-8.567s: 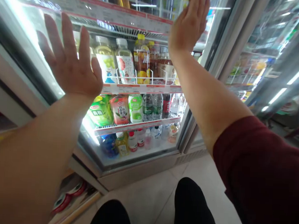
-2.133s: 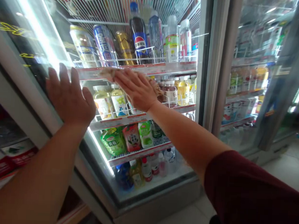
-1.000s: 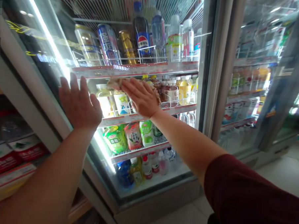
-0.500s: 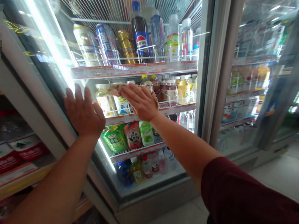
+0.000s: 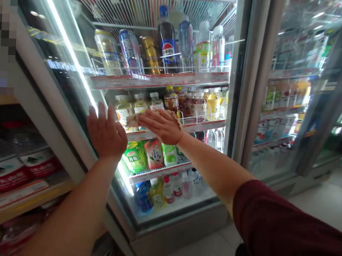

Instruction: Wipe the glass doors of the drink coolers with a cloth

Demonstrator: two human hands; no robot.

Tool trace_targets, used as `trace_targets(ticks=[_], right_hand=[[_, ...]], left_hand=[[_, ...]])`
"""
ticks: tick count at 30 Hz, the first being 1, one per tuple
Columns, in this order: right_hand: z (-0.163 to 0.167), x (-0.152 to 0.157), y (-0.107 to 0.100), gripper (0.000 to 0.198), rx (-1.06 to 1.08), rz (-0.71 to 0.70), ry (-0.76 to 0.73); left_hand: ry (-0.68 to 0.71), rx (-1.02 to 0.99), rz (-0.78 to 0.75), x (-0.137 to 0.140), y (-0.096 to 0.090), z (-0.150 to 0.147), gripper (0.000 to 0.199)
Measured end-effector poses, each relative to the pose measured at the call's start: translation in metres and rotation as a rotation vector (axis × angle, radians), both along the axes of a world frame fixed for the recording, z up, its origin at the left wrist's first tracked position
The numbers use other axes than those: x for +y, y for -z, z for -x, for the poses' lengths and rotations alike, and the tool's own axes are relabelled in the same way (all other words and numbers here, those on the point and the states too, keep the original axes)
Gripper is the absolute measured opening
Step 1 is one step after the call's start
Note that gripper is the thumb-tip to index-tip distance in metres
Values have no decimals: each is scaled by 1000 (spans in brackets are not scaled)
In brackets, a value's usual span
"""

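My right hand (image 5: pixel 163 124) lies with its fingers extended over a light, crumpled cloth (image 5: pixel 133 120), pressing it to the glass door of a lit drinks cooler. The cloth shows at the fingertips and above the knuckles; the palm hides the rest. To its left, my left hand (image 5: pixel 106 134) is held up with fingers spread and nothing in it. It is near the left side of the door, its palm toward the glass; whether it touches cannot be made out. Behind the glass, juice bottles (image 5: pixel 213 105) and a green pouch (image 5: pixel 135 156) stand on shelves.
Cans and a cola bottle (image 5: pixel 167 45) line the upper shelf inside. A metal door frame (image 5: pixel 256 79) divides this cooler from another on the right. At the left is a shelf edge (image 5: pixel 28 203) with red-and-white packs (image 5: pixel 6 173). Tiled floor (image 5: pixel 202 246) shows below.
My right hand and the cloth have slid a little lower across the glass, uncovering bottle tops. My left hand stays raised and spread. The whole view has shifted slightly.
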State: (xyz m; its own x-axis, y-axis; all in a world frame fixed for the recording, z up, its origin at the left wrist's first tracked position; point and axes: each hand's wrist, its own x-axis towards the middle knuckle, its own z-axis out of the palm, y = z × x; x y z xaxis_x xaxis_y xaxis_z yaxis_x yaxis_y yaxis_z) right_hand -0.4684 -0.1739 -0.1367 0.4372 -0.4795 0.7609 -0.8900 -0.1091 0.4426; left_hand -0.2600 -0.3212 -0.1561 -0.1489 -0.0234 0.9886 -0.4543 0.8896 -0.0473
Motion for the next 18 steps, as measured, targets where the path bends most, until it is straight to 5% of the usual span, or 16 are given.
trace_targets(ticks=[4,10,16,18], right_hand=[[-5,12,29,60,-461,288,284],[19,49,77,65,-82,-145,92],[58,68,48,62,-499,395,360],[57,70,43,62,-536,435,382]], left_hand=[[33,18,-54,6,2,0,64],[36,20,-60,8,3,0,68],[-5,20,-14,8,3,1,68],[-18,23,-7,9,3,1,67]])
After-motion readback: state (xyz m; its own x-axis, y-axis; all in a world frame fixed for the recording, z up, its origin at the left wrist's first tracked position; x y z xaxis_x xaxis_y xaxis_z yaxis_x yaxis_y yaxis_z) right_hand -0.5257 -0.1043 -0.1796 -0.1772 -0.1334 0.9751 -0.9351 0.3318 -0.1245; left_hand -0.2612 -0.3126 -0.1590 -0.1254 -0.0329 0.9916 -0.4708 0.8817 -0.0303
